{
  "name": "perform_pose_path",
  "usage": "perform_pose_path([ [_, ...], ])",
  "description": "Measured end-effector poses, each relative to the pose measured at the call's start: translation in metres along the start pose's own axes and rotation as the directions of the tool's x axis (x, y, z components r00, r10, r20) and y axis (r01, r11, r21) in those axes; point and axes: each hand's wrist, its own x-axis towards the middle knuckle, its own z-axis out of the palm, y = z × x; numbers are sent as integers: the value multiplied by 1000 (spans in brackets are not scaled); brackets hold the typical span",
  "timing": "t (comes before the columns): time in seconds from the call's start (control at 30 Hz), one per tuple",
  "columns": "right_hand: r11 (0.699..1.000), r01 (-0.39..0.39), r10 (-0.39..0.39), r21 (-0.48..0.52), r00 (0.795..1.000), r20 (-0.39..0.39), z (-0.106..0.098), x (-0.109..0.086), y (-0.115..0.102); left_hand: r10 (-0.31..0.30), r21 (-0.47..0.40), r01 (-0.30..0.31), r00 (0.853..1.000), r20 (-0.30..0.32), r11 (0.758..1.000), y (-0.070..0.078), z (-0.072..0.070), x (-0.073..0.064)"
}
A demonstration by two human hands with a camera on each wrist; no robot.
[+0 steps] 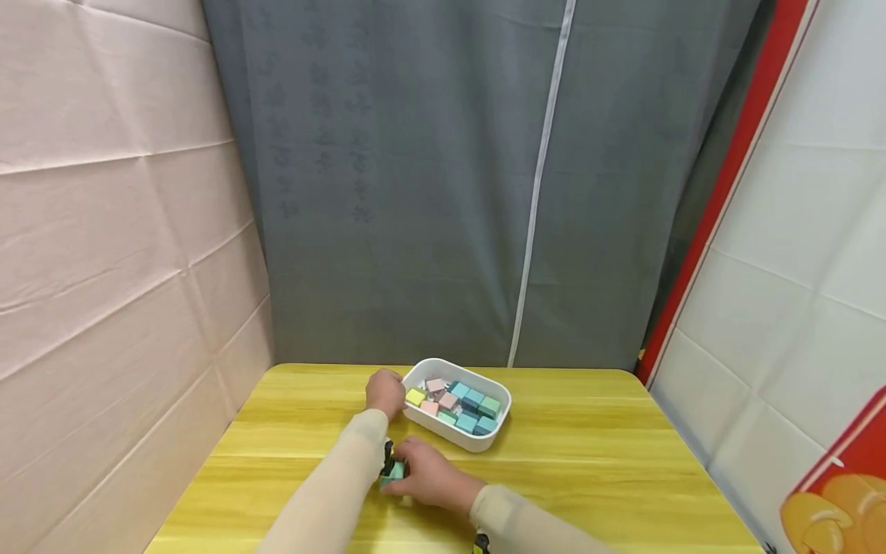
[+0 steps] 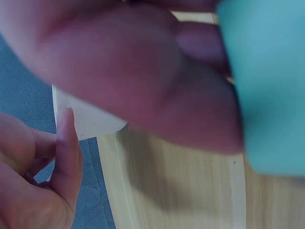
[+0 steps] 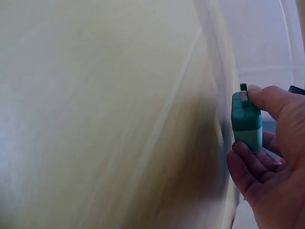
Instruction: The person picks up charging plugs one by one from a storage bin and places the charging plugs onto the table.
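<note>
Grey curtain (image 1: 415, 192), white bin (image 1: 443, 432), sleeve (image 1: 332, 485) beside charger (image 3: 247, 119)

The charger (image 3: 247, 121) looks like smooth plastic with metal prongs (image 3: 244, 97). Low in the head view, the tabletop (image 1: 588, 454) looks wood-grained; the curtain (image 1: 415, 192), upper centre, matt cloth.

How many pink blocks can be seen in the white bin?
3 pink blocks are visible in the white bin: one farthest back, one nearer the middle, and one by the near rim, beside the yellow block. More may be hidden underneath.
</note>
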Motion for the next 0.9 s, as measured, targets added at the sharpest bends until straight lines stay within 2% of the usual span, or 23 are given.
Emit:
perform_pose_path([
  [0.17, 998, -43, 42, 45, 999, 26, 5, 4, -2, 8, 12, -8, 1000, 5, 1000, -8, 6, 7],
  [0.33, 997, -53, 52, 53, 999, 16, 11, 8, -1, 23, 12, -23, 1000, 0, 1000, 2, -3, -5],
  [0.5, 997, -55, 54, 58, 998, 15, 14, 10, 0, -41, 10, 40, 999, 32, 999, 44, -36, -41],
  [0.57, 997, -57, 56, 59, 998, 19, 14, 10, 0, -37, 12, 36, 999, 25, 999, 48, -41, -44],
  [0.6, 997, -56, 55, 57, 998, 20, 15, 10, 0, -18, 13, 18, 1000, 18, 1000, 43, -39, -41],
  [0.7, 997, -55, 54, 51, 998, 20, 15, 10, 0, -10, 16, 10, 1000, 9, 1000, 51, -45, -50],
  [0.73, 997, -57, 57, 49, 998, 20, 15, 10, 0, -8, 14, 8, 1000, 5, 1000, 54, -47, -53],
  [0.83, 997, -58, 58, 47, 998, 16, 16, 10, 1, -59, 6, 59, 998, 22, 998, 82, -64, -76],
  [0.9, 997, -59, 58, 49, 998, 14, 17, 10, 1, -53, 2, 53, 998, 15, 999, 84, -65, -79],
])
